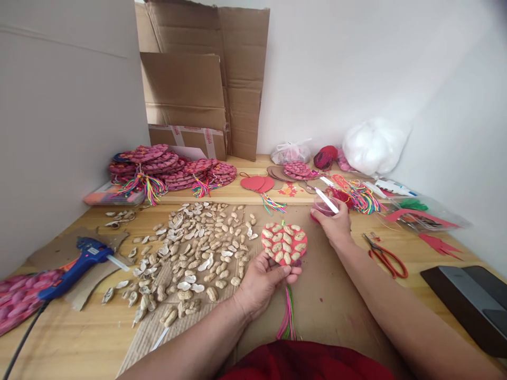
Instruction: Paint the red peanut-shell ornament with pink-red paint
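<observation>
My left hand (267,279) pinches the lower edge of a red heart-shaped piece (279,257) covered with rows of peanut shells. A tassel of pink and green strands (288,316) hangs below it. My right hand (336,224) is wrapped around a clear cup (321,206) with red liquid in it, at the back edge of the cardboard. Across the cup's top, against the fingers, slants a white stick-like tool (327,200); its tip is too small to make out. Many loose peanut shells (214,243) lie left of the heart.
A blue glue gun (85,264) rests at left on cardboard scraps. Red-handled pliers (386,257) and a dark device (467,301) lie at right. On the raised back ledge sit stacked pink shell-covered pieces (170,169), red hearts (257,183) and a white stuffing bag (374,145).
</observation>
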`<state>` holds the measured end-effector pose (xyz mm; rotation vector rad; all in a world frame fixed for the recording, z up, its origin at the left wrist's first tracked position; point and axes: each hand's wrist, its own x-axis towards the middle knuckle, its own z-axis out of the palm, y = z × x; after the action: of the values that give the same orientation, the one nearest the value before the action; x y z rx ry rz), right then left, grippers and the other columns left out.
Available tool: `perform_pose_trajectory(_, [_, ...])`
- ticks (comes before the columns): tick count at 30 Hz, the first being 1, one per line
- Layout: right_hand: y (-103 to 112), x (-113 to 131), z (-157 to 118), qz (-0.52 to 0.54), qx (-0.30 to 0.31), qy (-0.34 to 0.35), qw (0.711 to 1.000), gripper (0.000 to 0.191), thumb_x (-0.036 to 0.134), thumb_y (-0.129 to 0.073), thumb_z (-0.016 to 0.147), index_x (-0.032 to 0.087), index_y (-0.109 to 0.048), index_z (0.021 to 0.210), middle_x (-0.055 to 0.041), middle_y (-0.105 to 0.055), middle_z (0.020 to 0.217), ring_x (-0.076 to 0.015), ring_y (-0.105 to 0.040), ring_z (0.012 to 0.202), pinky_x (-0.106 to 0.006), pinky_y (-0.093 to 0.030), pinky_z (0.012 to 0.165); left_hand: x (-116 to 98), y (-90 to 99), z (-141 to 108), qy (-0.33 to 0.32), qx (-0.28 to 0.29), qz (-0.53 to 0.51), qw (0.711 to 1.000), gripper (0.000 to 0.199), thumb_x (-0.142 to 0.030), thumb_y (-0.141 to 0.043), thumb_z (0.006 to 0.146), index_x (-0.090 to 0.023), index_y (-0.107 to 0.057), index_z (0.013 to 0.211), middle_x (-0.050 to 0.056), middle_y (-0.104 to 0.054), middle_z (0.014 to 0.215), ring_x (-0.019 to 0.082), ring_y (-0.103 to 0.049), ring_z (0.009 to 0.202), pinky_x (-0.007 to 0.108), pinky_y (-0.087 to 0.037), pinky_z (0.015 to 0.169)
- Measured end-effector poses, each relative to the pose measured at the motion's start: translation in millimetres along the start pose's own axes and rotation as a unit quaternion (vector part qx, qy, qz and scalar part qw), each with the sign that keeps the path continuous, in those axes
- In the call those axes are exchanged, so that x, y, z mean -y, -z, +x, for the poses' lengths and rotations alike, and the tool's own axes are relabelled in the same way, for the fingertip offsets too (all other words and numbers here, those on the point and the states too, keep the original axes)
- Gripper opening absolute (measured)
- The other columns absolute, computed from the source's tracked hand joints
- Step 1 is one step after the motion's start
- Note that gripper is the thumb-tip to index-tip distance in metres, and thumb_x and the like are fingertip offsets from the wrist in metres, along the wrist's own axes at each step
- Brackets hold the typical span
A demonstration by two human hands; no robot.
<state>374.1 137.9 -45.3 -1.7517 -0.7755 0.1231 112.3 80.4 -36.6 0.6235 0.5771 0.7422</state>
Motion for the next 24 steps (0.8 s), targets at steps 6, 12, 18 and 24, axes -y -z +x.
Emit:
perform_pose_trajectory(6, [7.7,0.4,-16.5,-0.016,0.011,-0.002,1.000,0.081,0.047,-0.088,0.053,0.025,-0.058,0.125,-0.0092,-0.069,0.120,-0.0305,-0.065,0.111,-0.052,-0.045,0.103,0.0,0.7,-0.6,-0.007,0.006,0.010,1.000,0.049,-0.025,-0.092,0.067,-0.014,-0.063,0.105,0.007,-0.075,0.099,0.019,-0.076,0.085,0.021,-0.061,0.064])
perform_pose_trajectory(12, [12.3,1.8,-19.9,-0.016,0.013,-0.015,1.000,0.070,0.045,-0.088,0.056,0.025,-0.062,0.118,-0.0087,-0.071,0.114,-0.0297,-0.068,0.103,-0.051,-0.049,0.099,0.6,0.6,2.5,-0.011,0.020,-0.003,1.000,0.052,-0.027,-0.094,0.063,-0.013,-0.064,0.103,0.009,-0.075,0.099,0.018,-0.075,0.079,0.023,-0.060,0.064])
perform_pose_trajectory(18, [10.6,-6.6,-14.5,-0.004,0.011,-0.010,1.000,0.065,0.046,-0.088,0.058,0.027,-0.063,0.115,-0.0069,-0.071,0.113,-0.0299,-0.068,0.105,-0.053,-0.049,0.100,2.2,1.6,4.2,-0.016,0.024,-0.013,1.000,0.052,-0.028,-0.095,0.062,-0.012,-0.064,0.101,0.008,-0.075,0.095,0.017,-0.074,0.075,0.023,-0.060,0.065])
perform_pose_trajectory(24, [8.9,-10.5,-10.2,0.033,0.048,0.015,0.998,0.062,0.042,-0.084,0.064,0.027,-0.061,0.119,-0.0070,-0.072,0.117,-0.0269,-0.070,0.104,-0.047,-0.052,0.098,1.8,2.2,2.8,-0.019,0.012,0.002,1.000,0.046,-0.025,-0.091,0.067,-0.013,-0.063,0.102,0.008,-0.075,0.097,0.017,-0.075,0.077,0.023,-0.060,0.066])
